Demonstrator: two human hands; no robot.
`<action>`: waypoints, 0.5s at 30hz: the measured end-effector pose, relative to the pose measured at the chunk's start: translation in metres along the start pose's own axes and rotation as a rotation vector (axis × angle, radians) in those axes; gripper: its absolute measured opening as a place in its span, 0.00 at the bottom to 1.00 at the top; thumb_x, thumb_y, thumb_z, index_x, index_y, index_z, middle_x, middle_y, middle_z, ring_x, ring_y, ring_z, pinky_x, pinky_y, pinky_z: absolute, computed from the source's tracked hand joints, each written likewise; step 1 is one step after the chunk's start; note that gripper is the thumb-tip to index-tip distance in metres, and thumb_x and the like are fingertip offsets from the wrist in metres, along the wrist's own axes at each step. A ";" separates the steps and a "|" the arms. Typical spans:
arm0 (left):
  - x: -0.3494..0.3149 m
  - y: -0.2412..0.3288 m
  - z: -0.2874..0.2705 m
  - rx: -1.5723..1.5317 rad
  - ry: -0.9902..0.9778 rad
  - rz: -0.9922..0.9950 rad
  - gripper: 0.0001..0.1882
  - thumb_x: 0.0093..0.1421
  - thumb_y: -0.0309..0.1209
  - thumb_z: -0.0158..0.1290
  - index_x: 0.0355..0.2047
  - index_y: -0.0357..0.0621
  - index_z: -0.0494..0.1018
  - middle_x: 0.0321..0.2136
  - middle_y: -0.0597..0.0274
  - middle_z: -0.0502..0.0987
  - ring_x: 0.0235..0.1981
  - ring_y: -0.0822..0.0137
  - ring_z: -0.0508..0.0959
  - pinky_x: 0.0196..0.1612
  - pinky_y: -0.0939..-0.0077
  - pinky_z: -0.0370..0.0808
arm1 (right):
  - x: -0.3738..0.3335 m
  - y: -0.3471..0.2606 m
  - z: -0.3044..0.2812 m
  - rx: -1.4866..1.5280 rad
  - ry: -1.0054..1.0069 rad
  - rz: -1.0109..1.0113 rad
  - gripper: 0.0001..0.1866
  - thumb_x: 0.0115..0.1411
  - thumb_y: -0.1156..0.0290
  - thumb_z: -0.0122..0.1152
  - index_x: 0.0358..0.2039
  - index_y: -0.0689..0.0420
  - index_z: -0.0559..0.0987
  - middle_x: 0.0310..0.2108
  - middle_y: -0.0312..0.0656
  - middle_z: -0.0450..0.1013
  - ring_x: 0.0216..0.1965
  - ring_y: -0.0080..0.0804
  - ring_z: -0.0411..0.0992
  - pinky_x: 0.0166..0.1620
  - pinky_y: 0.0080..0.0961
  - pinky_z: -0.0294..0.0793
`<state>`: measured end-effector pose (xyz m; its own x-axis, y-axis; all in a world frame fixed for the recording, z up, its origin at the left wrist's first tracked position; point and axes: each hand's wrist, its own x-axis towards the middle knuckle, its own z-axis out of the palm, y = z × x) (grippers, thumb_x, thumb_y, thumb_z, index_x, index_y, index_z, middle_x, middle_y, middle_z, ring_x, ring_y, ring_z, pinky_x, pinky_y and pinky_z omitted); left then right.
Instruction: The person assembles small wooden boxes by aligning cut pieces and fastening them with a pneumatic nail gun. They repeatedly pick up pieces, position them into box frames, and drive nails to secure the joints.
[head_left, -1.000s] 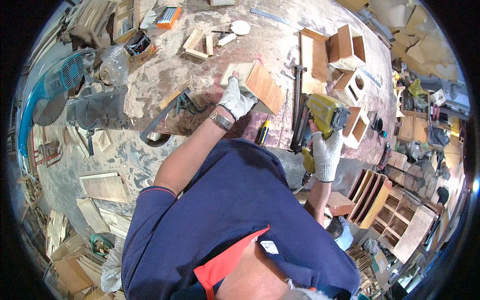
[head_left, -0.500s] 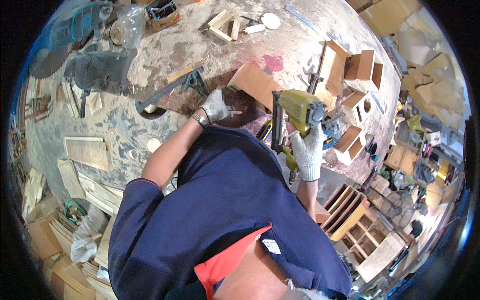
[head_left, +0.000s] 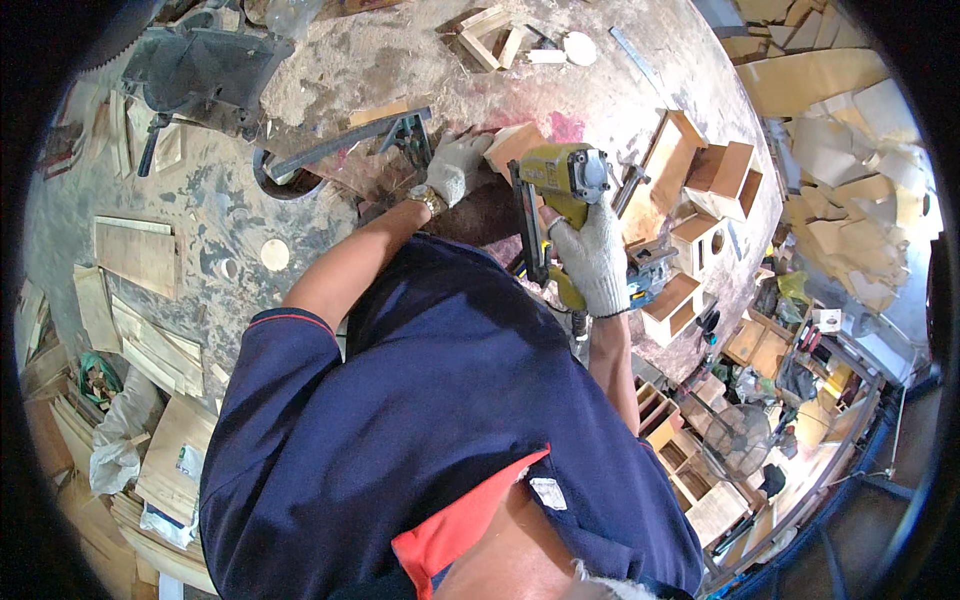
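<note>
My right hand (head_left: 597, 262), in a white knitted glove, is wrapped round the handle of a yellow-green nail gun (head_left: 567, 172). The gun stands over a light-brown wooden box (head_left: 512, 146) and hides much of it. Against the left end of that box is my gloved left hand (head_left: 458, 172), its fingers closed about the edge; the fingertips are partly hidden. A wristwatch (head_left: 430, 200) shows just below this glove. Left of the hand lies a dark clamp-like tool with a long bar (head_left: 345, 143).
Several small wooden boxes (head_left: 722, 178) and a long wooden tray (head_left: 662, 170) lie to the right. A blue power tool (head_left: 650, 277) sits beside my right wrist. A wooden frame (head_left: 487, 38) and a white disc (head_left: 579, 48) are farther off. Boards (head_left: 135, 258) lie at left.
My left hand has moved up and right to the end of the wooden box, its fingers drawn in. The nail gun has shifted slightly left and up in my right hand. The view has turned somewhat.
</note>
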<state>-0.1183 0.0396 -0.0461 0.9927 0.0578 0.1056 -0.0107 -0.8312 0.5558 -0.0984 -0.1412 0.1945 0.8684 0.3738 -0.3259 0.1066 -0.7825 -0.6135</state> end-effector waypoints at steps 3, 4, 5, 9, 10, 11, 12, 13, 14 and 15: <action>0.003 -0.002 0.006 -0.063 -0.039 -0.058 0.28 0.60 0.43 0.61 0.60 0.53 0.71 0.56 0.62 0.79 0.58 0.59 0.77 0.62 0.52 0.67 | 0.004 -0.004 0.002 -0.028 -0.021 0.028 0.23 0.64 0.67 0.67 0.56 0.63 0.72 0.33 0.42 0.79 0.20 0.21 0.71 0.26 0.24 0.73; 0.003 -0.004 0.008 -0.060 -0.021 -0.046 0.28 0.60 0.43 0.61 0.60 0.54 0.71 0.56 0.62 0.79 0.58 0.60 0.77 0.62 0.51 0.66 | 0.006 -0.004 0.002 -0.038 -0.025 0.037 0.23 0.64 0.67 0.67 0.56 0.63 0.72 0.33 0.42 0.79 0.20 0.22 0.71 0.26 0.24 0.73; 0.003 -0.006 0.009 -0.095 -0.006 -0.046 0.27 0.60 0.42 0.61 0.60 0.54 0.71 0.56 0.61 0.79 0.58 0.60 0.78 0.63 0.51 0.66 | 0.006 -0.004 0.003 -0.042 -0.025 0.040 0.23 0.64 0.67 0.67 0.56 0.63 0.72 0.33 0.42 0.79 0.20 0.22 0.71 0.26 0.24 0.73; 0.001 -0.008 0.011 -0.158 0.102 -0.002 0.24 0.62 0.37 0.59 0.58 0.53 0.71 0.54 0.59 0.80 0.56 0.58 0.79 0.65 0.51 0.65 | 0.008 -0.001 0.007 -0.037 -0.014 0.017 0.24 0.64 0.67 0.67 0.56 0.63 0.72 0.33 0.43 0.79 0.20 0.22 0.71 0.26 0.24 0.74; 0.000 -0.008 0.010 -0.138 0.111 0.011 0.23 0.62 0.35 0.59 0.57 0.52 0.72 0.53 0.59 0.80 0.56 0.58 0.79 0.66 0.51 0.64 | 0.008 -0.001 0.007 -0.037 -0.014 0.008 0.24 0.64 0.67 0.67 0.56 0.63 0.72 0.33 0.43 0.79 0.20 0.23 0.71 0.26 0.24 0.74; 0.000 -0.006 0.009 -0.171 0.114 -0.010 0.22 0.63 0.34 0.58 0.57 0.52 0.72 0.53 0.59 0.80 0.55 0.58 0.79 0.67 0.51 0.64 | 0.009 -0.001 0.008 -0.047 -0.011 0.004 0.24 0.64 0.67 0.67 0.56 0.63 0.72 0.34 0.43 0.79 0.20 0.23 0.71 0.26 0.25 0.74; 0.000 -0.003 0.009 -0.187 0.084 -0.039 0.21 0.63 0.34 0.57 0.56 0.52 0.72 0.53 0.59 0.80 0.55 0.58 0.80 0.67 0.51 0.63 | 0.009 -0.001 0.009 -0.057 -0.007 0.001 0.24 0.63 0.67 0.67 0.56 0.63 0.72 0.34 0.44 0.79 0.20 0.23 0.71 0.26 0.25 0.74; 0.000 -0.001 0.008 -0.186 0.059 -0.060 0.20 0.63 0.33 0.56 0.56 0.52 0.72 0.53 0.59 0.81 0.55 0.58 0.80 0.68 0.51 0.62 | 0.011 -0.002 0.011 -0.079 -0.001 0.002 0.23 0.63 0.68 0.67 0.56 0.63 0.73 0.34 0.44 0.80 0.20 0.23 0.71 0.26 0.25 0.74; 0.000 -0.001 0.008 -0.196 0.062 -0.060 0.20 0.63 0.34 0.57 0.56 0.52 0.72 0.53 0.59 0.80 0.55 0.58 0.80 0.68 0.51 0.62 | 0.010 -0.003 0.011 -0.095 0.004 0.006 0.24 0.63 0.67 0.67 0.56 0.63 0.72 0.36 0.46 0.79 0.25 0.29 0.72 0.30 0.29 0.74; 0.000 -0.001 0.007 -0.188 0.069 -0.052 0.20 0.63 0.35 0.58 0.55 0.51 0.72 0.53 0.59 0.80 0.55 0.58 0.80 0.68 0.51 0.62 | 0.010 -0.004 0.010 -0.112 0.009 0.010 0.25 0.63 0.66 0.67 0.56 0.62 0.72 0.39 0.48 0.79 0.30 0.34 0.74 0.35 0.32 0.75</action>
<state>-0.1170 0.0366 -0.0527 0.9820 0.1412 0.1253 0.0119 -0.7086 0.7055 -0.0953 -0.1292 0.1865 0.8738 0.3618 -0.3250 0.1509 -0.8370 -0.5261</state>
